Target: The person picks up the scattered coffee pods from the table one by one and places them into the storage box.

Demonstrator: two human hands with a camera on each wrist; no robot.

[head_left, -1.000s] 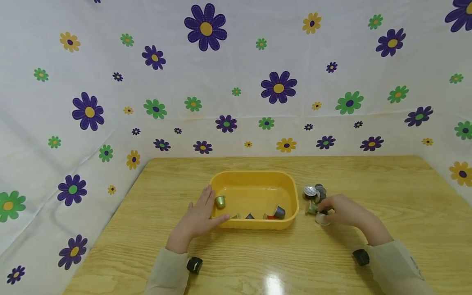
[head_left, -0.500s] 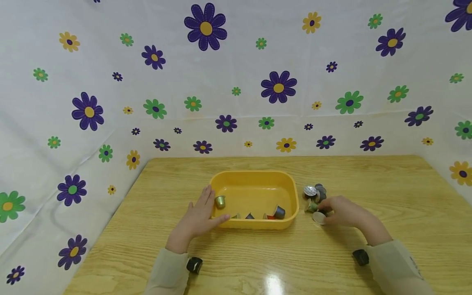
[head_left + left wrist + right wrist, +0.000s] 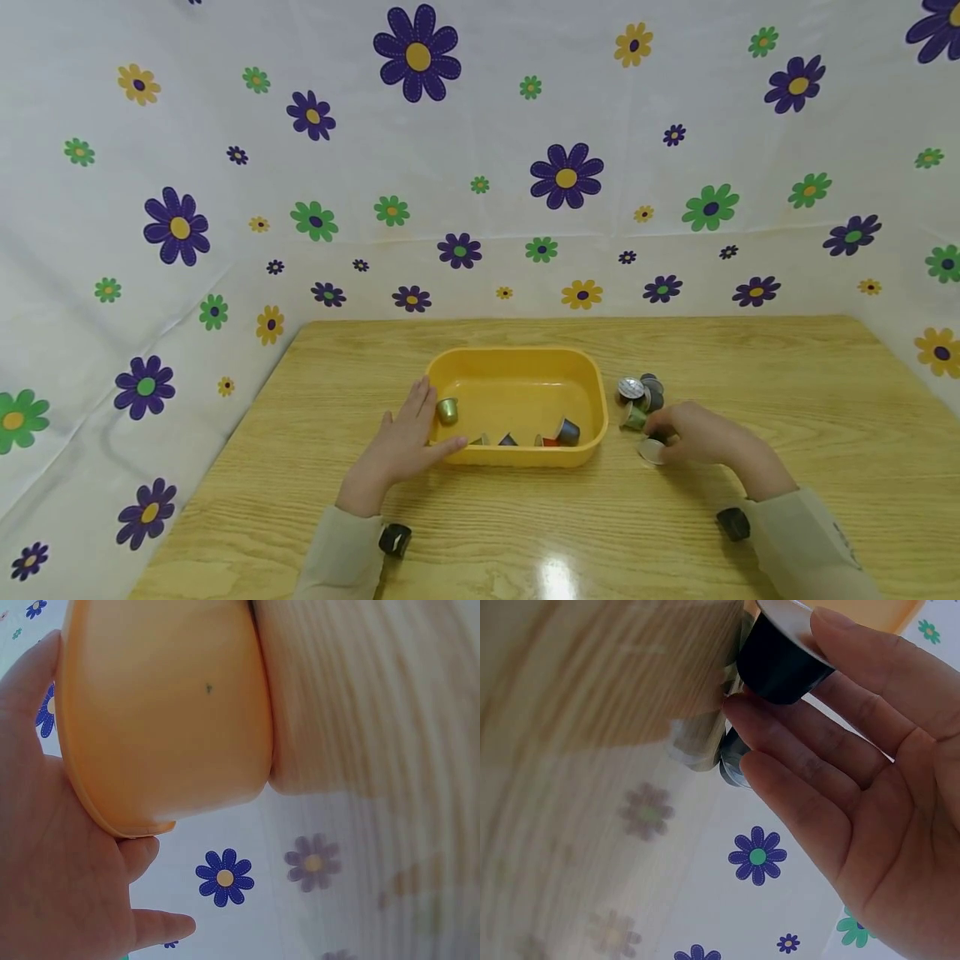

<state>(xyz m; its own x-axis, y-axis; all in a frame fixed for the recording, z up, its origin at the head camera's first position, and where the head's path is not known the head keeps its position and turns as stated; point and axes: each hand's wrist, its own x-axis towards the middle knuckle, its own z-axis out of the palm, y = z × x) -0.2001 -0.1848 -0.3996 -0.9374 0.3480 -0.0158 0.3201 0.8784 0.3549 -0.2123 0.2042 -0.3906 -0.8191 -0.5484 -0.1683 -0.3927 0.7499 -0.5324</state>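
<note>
My right hand (image 3: 705, 435) pinches a dark coffee capsule (image 3: 780, 664) between thumb and fingers, its pale lid (image 3: 652, 452) tilted up close over the table. Just behind it, a green capsule (image 3: 634, 417) lies beside a silver-lidded one (image 3: 631, 388) and dark grey capsules (image 3: 653, 397). My left hand (image 3: 402, 442) rests with straight fingers along the left end of a yellow plastic tub (image 3: 517, 402), the thumb over its front rim. Inside the tub are a green-gold capsule (image 3: 447, 411), a dark blue-grey one (image 3: 568, 431), a red one (image 3: 551, 442) and others partly hidden by the front wall.
The tub stands mid-table on a wood-grain tabletop (image 3: 525, 508), with the loose capsules to its right. A white cloth with printed flowers (image 3: 480, 142) hangs behind and at both sides. Each wrist carries a small black device (image 3: 395, 539).
The pale-lidded capsule in my right hand has shifted slightly, and the fingers have drawn a little away from the green capsule. My left hand and the tub stay put.
</note>
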